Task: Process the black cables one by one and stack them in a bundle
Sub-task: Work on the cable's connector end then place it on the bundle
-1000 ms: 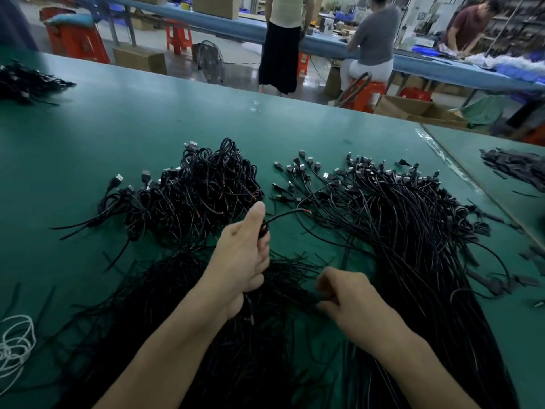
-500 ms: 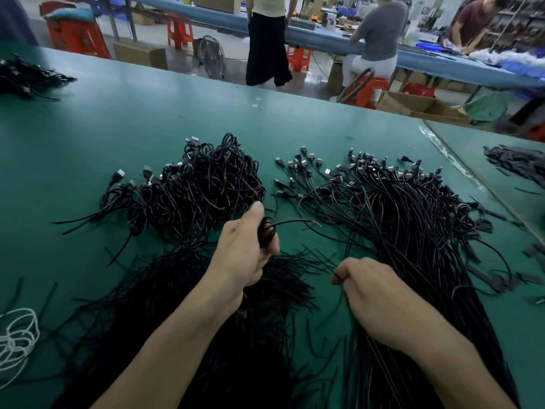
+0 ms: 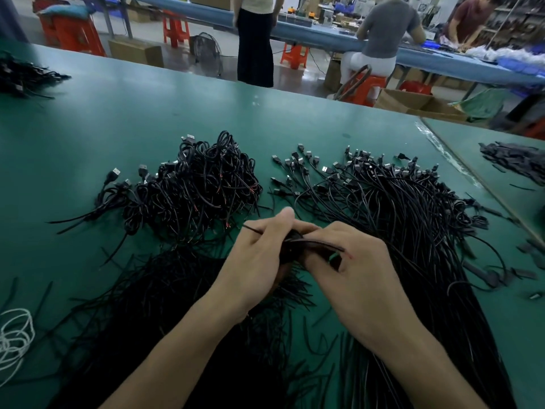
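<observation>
My left hand (image 3: pixel 259 255) grips a small coiled black cable (image 3: pixel 292 246) at the middle of the green table (image 3: pixel 147 113). My right hand (image 3: pixel 354 270) has come against it and pinches a thin black tie strip (image 3: pixel 321 245) laid across the coil. Behind my left hand lies a heap of coiled, tied cables (image 3: pixel 203 184). To the right spreads a large fan of loose straight cables (image 3: pixel 398 208) with USB plugs at the far end. Under my forearms lies a dark mass of thin tie strips (image 3: pixel 165 314).
White wire loops (image 3: pixel 14 338) lie at the left edge. Another black cable pile (image 3: pixel 23 75) sits at the far left. Dark scraps (image 3: pixel 516 160) lie on the neighbouring table at the right. Several people work at a blue bench (image 3: pixel 324 36) beyond the table.
My right hand rose from the strips on the table and joined my left hand, bringing a tie strip onto the coiled cable. My left hand stayed roughly in place.
</observation>
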